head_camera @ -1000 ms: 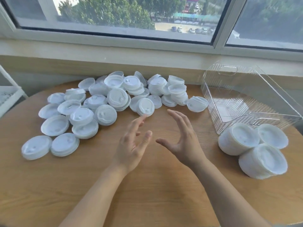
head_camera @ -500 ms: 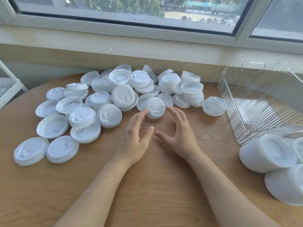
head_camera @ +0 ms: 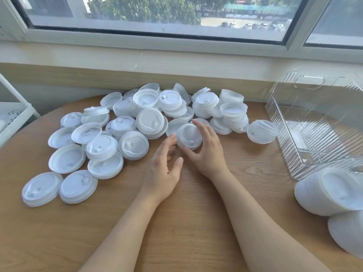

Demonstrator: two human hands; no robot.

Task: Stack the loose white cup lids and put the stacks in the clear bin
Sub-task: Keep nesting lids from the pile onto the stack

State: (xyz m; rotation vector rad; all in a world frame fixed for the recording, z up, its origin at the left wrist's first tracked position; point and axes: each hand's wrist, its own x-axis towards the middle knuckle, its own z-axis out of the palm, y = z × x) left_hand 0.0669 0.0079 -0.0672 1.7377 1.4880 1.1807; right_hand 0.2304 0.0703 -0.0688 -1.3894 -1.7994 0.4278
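Note:
Several loose white cup lids [head_camera: 102, 146] lie spread over the left and middle of the round wooden table [head_camera: 176, 222]. My right hand [head_camera: 206, 152] grips one small stack of lids [head_camera: 188, 135] at the pile's near edge, fingers curled over its right side and thumb under it. My left hand [head_camera: 165, 167] is beside that stack with relaxed fingers, its fingertips touching the stack's left side. The clear bin [head_camera: 318, 124] stands at the right with ribbed walls. Two tall lid stacks [head_camera: 330, 189] lie on their sides in front of the bin.
A windowsill and wall run right behind the pile. A white perforated shelf [head_camera: 13, 116] juts in at the far left. One single lid stack [head_camera: 262, 131] sits between the pile and the bin. Bare wood lies in front of my arms.
Both hands moved forward to the pile; my right hand took hold of a small lid stack and my left reached its side. The view shifted closer and leftward.

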